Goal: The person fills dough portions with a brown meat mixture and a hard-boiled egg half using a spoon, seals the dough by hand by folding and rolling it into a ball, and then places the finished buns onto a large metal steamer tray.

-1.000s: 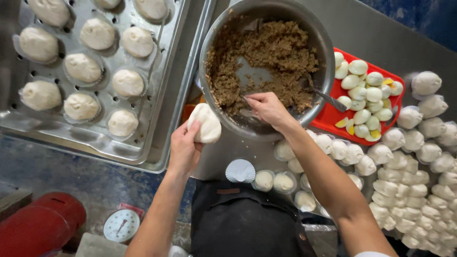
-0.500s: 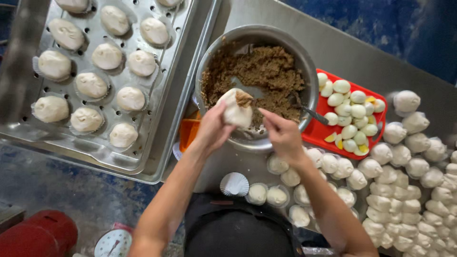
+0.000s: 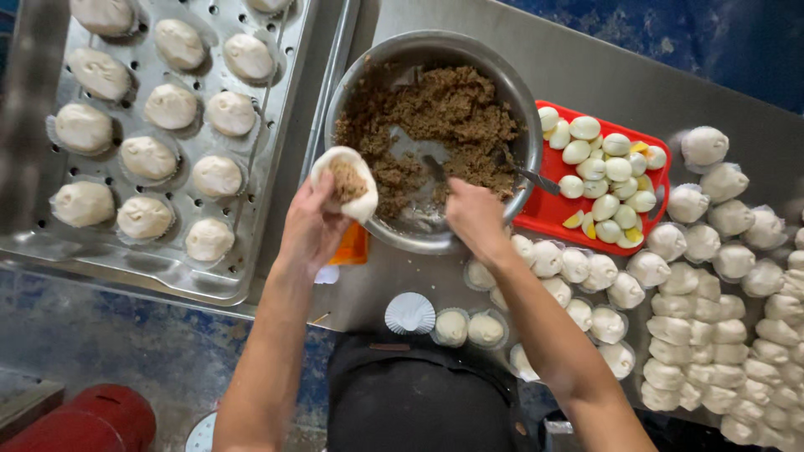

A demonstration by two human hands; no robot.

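Head view: the left hand cups a dough round with brown filling in its hollow, held over the rim of the steel bowl; the right hand, closed on a spoon, is just right of it, over the minced filling; the dough is pale, soft and open-topped.

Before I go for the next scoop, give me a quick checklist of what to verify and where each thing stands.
1. Dough round cupped open in the left hand: ok.
2. Brown filling already in the dough: ok, a small mound shows.
3. Right hand on the utensil in the metal bowl: ok.
4. Filling left in the bowl: ok, plenty.
5. Cut egg pieces on the red tray beside the bowl: ok.
6. Free spot on the perforated tray: ok, bare near the right edge.
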